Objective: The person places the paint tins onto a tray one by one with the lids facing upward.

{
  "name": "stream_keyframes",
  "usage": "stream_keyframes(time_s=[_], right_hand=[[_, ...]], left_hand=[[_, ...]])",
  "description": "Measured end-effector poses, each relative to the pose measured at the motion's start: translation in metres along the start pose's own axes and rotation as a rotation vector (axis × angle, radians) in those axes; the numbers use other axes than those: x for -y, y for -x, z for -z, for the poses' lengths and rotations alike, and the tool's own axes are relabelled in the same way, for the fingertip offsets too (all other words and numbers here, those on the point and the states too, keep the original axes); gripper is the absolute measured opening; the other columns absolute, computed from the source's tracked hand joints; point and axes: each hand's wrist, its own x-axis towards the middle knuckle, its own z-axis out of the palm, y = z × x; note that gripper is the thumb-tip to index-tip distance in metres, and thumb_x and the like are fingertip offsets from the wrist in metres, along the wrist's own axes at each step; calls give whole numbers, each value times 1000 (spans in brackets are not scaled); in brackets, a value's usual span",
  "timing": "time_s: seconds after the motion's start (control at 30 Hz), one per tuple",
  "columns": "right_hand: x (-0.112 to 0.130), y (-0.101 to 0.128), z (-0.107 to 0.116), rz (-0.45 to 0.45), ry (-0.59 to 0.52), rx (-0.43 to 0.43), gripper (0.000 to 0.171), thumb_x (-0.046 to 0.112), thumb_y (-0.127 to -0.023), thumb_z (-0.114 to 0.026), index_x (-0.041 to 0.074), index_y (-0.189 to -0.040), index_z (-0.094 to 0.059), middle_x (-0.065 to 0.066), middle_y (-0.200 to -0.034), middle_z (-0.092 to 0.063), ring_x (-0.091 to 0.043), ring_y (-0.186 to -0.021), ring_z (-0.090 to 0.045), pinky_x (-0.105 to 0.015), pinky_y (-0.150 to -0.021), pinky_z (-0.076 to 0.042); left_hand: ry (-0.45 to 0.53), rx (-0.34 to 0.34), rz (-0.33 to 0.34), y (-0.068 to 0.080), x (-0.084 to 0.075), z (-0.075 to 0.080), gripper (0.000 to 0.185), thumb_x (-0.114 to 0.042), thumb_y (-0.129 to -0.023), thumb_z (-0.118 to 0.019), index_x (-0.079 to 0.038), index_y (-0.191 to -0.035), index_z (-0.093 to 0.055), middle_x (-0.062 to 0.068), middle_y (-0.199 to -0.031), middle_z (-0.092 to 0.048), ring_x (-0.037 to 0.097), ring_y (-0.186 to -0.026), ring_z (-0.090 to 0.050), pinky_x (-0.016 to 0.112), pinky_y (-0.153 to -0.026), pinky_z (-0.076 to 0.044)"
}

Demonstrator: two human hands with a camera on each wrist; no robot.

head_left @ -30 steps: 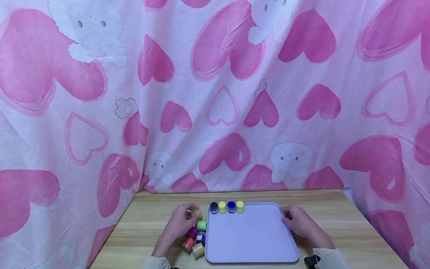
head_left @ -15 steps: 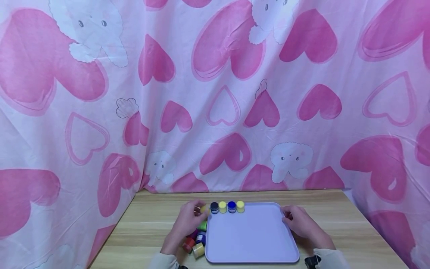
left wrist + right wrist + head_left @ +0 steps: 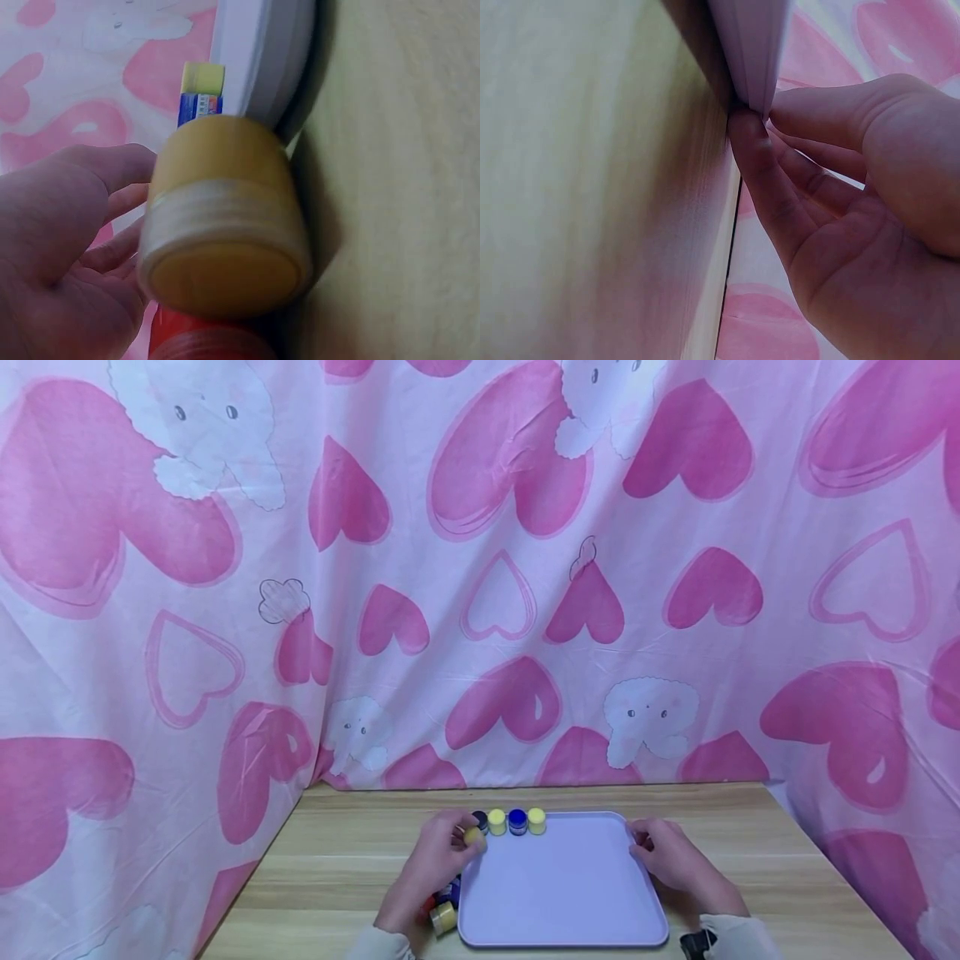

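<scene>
My left hand (image 3: 442, 847) pinches a small paint jar with an ochre lid (image 3: 473, 836) over the upper left corner of the lilac tray (image 3: 562, 885). A black-lidded jar (image 3: 481, 821), two yellow-lidded jars (image 3: 497, 822) and a blue-lidded jar (image 3: 517, 822) form a row along the tray's far edge. In the left wrist view, another ochre jar (image 3: 225, 217) fills the foreground and hides the fingertips of the left hand (image 3: 67, 240). My right hand (image 3: 663, 854) grips the tray's right rim, the thumb on top and a finger below, as the right wrist view shows.
Left of the tray, loose jars lie on the wooden table (image 3: 300, 893): an ochre one (image 3: 443, 918), a red one (image 3: 427, 907) and a dark blue one (image 3: 450, 892), partly behind the left forearm. A pink heart-patterned curtain (image 3: 480, 610) stands behind the table and at its sides.
My left hand has carried the ochre-lidded jar rightward from the table beside the tray to over its corner, now partly covering the black-lidded jar. The right hand stays on the rim.
</scene>
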Motion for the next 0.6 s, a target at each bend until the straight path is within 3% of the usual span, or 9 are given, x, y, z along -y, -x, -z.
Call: stream_keyframes(time_s=[0.6], right_hand=[[-2,-1,0,21,9,-5,41,0,-101,-71,-7,-141,-66,-6,-105,-75,-18,-91,-64,-37,-83,-67]], left_hand=[[-61,-48,64,-5,-4,-9,35,-12,-88,-90,-4,-116,-71,6,-106,-72,13,-89,-67,24,-76,-62]])
